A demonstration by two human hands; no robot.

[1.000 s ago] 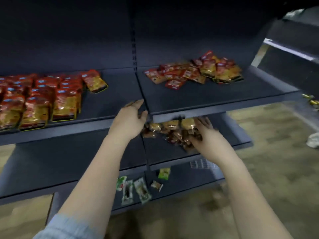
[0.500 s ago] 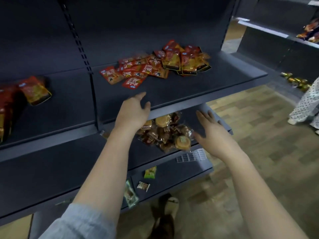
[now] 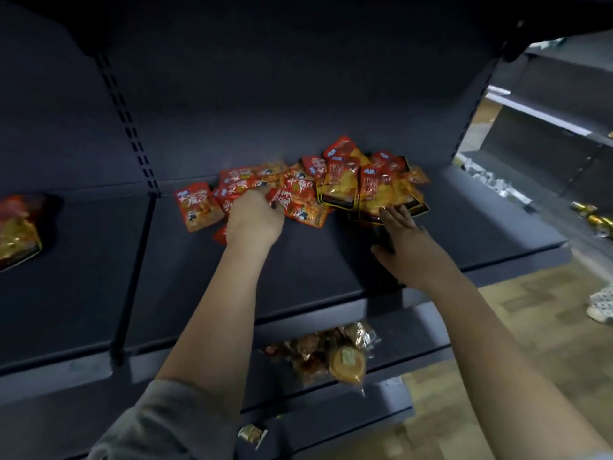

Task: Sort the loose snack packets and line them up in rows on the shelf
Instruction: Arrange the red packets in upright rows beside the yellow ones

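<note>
Two bare hands on one dark shelf (image 3: 315, 267). Far left — red-and-yellow packets (image 3: 16, 227) on the neighbouring bay. Left hand (image 3: 253, 217) down on the small red snack packets (image 3: 298, 197), fingers curled into the loose heap; whether gripping one, impossible to tell. Just right — larger red-and-orange pouches (image 3: 368, 187), overlapping, near the back panel. Right hand (image 3: 403, 240) spread flat, fingers straight, tips touching the front edge of those pouches. Below the front lip, clear-wrapped brown snacks (image 3: 328, 353) piled on the lower shelf.
</note>
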